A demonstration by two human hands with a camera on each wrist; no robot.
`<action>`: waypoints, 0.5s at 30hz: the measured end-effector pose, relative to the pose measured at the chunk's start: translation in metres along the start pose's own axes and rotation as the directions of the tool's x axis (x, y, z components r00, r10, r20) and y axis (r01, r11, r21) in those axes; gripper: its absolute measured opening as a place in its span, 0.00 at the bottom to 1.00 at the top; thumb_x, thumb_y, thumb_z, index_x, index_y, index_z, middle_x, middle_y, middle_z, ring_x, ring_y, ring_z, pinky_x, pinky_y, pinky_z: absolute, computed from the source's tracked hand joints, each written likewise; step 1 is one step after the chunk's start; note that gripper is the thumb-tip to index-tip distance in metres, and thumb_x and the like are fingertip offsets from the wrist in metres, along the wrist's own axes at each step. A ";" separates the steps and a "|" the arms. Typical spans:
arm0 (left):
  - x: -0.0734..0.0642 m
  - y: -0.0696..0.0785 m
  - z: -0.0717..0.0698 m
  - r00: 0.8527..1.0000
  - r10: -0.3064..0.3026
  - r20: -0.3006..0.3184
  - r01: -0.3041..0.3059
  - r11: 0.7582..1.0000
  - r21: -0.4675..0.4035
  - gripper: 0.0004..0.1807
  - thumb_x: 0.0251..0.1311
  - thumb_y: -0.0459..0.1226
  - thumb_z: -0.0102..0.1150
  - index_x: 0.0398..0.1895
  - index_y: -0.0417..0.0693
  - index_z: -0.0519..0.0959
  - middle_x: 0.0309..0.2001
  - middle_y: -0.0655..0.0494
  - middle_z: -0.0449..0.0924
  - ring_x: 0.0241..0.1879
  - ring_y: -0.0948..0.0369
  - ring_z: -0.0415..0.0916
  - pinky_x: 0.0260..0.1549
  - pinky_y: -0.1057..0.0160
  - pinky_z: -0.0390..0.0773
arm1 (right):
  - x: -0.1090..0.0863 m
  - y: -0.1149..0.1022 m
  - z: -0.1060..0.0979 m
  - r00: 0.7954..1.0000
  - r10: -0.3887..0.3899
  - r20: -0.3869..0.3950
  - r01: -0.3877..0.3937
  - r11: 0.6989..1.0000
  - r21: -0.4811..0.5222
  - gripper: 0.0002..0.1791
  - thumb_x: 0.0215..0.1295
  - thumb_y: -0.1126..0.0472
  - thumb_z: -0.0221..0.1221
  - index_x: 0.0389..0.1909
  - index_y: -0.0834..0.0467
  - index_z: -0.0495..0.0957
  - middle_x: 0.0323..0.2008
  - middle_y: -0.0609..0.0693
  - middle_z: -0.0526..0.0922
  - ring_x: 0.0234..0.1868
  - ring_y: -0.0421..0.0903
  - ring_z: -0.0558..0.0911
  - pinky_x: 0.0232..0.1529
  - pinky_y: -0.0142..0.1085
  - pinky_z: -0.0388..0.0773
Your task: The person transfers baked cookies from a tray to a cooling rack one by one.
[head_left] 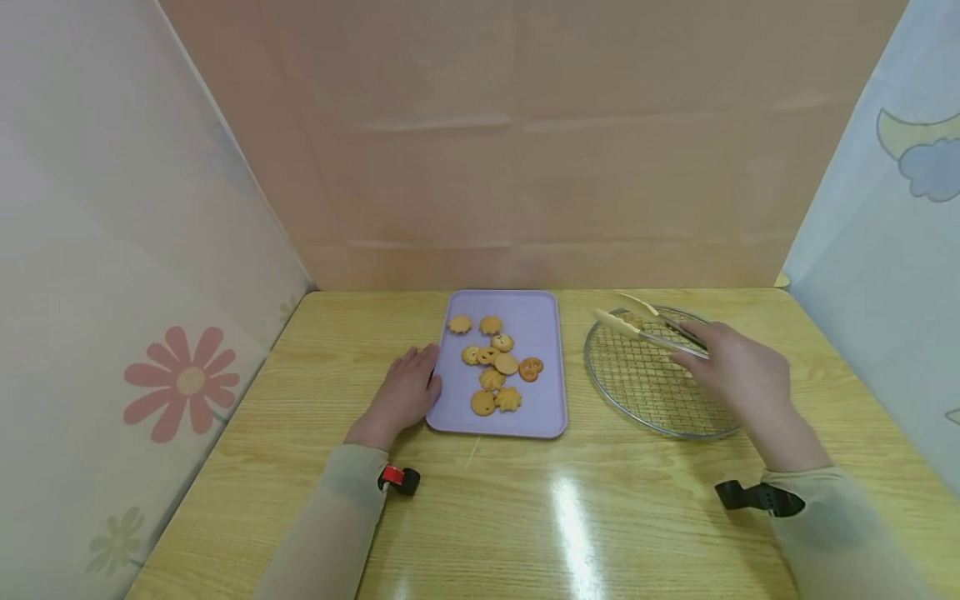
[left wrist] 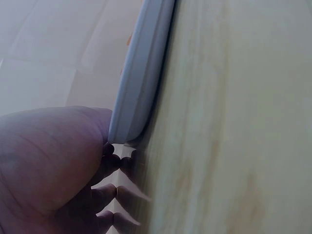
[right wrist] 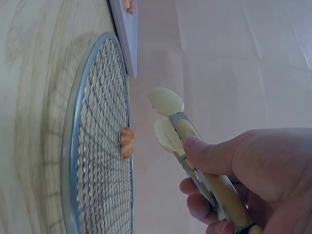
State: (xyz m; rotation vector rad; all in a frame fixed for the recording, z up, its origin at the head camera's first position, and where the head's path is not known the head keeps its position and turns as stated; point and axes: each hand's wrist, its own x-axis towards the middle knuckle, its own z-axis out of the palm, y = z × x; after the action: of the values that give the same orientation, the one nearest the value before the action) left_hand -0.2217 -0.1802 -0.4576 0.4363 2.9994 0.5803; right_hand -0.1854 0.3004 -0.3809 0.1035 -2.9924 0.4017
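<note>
Rack, round, grey wire mesh (head_left: pixel 645 392): one, on the pale wooden table (head_left: pixel 487 517). Tray, lilac, rectangular, plastic-looking (head_left: pixel 540 412): one, left of rack; left hand (head_left: pixel 405 387) at its edge, fingers loosely extended. Biscuits, golden-brown, assorted (head_left: pixel 492 379): ten on tray, one visible on rack; presumably light, stiff, brittle; grip gently by rim. Tongs, metal, cream-tipped (head_left: pixel 633 332): one pair, above rack, tips apart, right hand's (head_left: pixel 738 362) fingers pinching them.
</note>
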 end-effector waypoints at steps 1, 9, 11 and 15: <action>0.000 0.000 0.000 1.000 -0.003 0.004 0.003 1.000 0.000 0.34 0.85 0.39 0.51 0.86 0.33 0.60 0.84 0.38 0.63 0.84 0.36 0.53 0.84 0.36 0.51 | 0.001 -0.002 0.000 1.000 -0.003 0.001 0.003 1.000 0.003 0.34 0.78 0.45 0.66 0.78 0.54 0.75 0.66 0.70 0.81 0.48 0.71 0.87 0.28 0.60 0.77; 0.000 0.002 -0.002 1.000 -0.007 0.016 0.007 1.000 -0.002 0.34 0.85 0.39 0.50 0.86 0.33 0.60 0.84 0.38 0.62 0.85 0.36 0.53 0.84 0.36 0.51 | 0.008 -0.018 0.000 0.999 -0.034 -0.004 0.034 0.999 0.001 0.34 0.77 0.44 0.67 0.77 0.55 0.76 0.69 0.69 0.80 0.51 0.72 0.87 0.29 0.60 0.78; 0.000 0.002 -0.002 1.000 -0.008 0.016 0.008 1.000 -0.001 0.34 0.85 0.39 0.50 0.86 0.33 0.60 0.84 0.38 0.62 0.85 0.36 0.53 0.84 0.36 0.51 | 0.010 -0.023 0.001 0.999 -0.048 -0.011 0.048 0.999 0.002 0.34 0.77 0.44 0.67 0.77 0.55 0.76 0.68 0.68 0.81 0.51 0.71 0.87 0.29 0.60 0.79; 0.000 0.001 -0.002 1.000 -0.017 0.019 0.017 1.000 -0.007 0.34 0.85 0.40 0.50 0.86 0.34 0.60 0.84 0.39 0.61 0.85 0.36 0.52 0.84 0.36 0.49 | 0.013 -0.034 0.004 0.995 -0.089 -0.033 0.090 0.996 0.008 0.33 0.77 0.46 0.68 0.77 0.55 0.77 0.68 0.67 0.82 0.58 0.71 0.86 0.36 0.65 0.82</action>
State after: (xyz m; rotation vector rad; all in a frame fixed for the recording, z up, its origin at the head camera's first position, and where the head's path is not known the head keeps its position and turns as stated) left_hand -0.2211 -0.1796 -0.4557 0.4136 2.9795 0.5818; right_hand -0.1958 0.2661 -0.3744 0.2290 -2.9413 0.4040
